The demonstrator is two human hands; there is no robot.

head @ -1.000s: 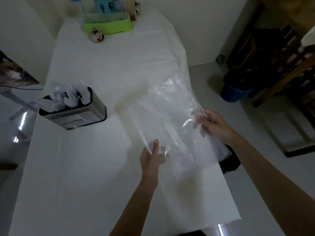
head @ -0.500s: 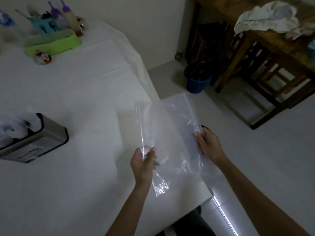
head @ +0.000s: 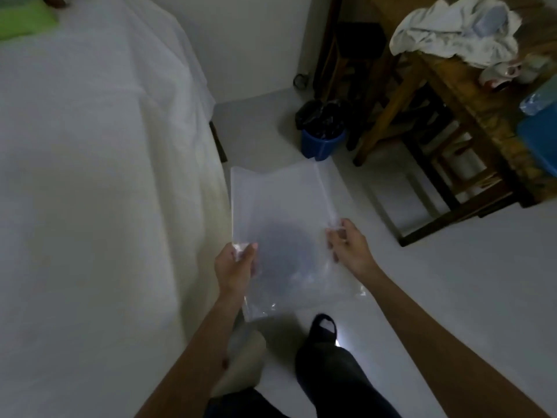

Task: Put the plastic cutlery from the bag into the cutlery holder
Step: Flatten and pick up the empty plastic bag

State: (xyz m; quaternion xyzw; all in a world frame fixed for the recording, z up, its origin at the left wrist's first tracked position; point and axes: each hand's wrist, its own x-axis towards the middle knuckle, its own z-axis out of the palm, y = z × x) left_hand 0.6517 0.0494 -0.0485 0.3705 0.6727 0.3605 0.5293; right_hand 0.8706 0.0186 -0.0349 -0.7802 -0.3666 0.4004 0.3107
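Observation:
A clear plastic bag [head: 280, 212] is stretched flat between both hands, out over the floor to the right of the white-covered table [head: 90, 191]. My left hand [head: 236, 265] pinches its left edge. My right hand [head: 348, 244] grips its right edge. I see no cutlery inside the bag. The cutlery holder is out of the frame.
A blue bin [head: 321, 141] with a black liner stands on the floor beyond the bag. A wooden table [head: 470, 95] with cloths [head: 452, 28] and a blue box [head: 539, 140] fills the right. A green tray [head: 24, 21] sits at the table's far left corner. My legs show below.
The view has swung right, off the table; the cutlery holder has left the frame. Both hands carried the bag from above the table's edge to over the floor and pulled it flatter.

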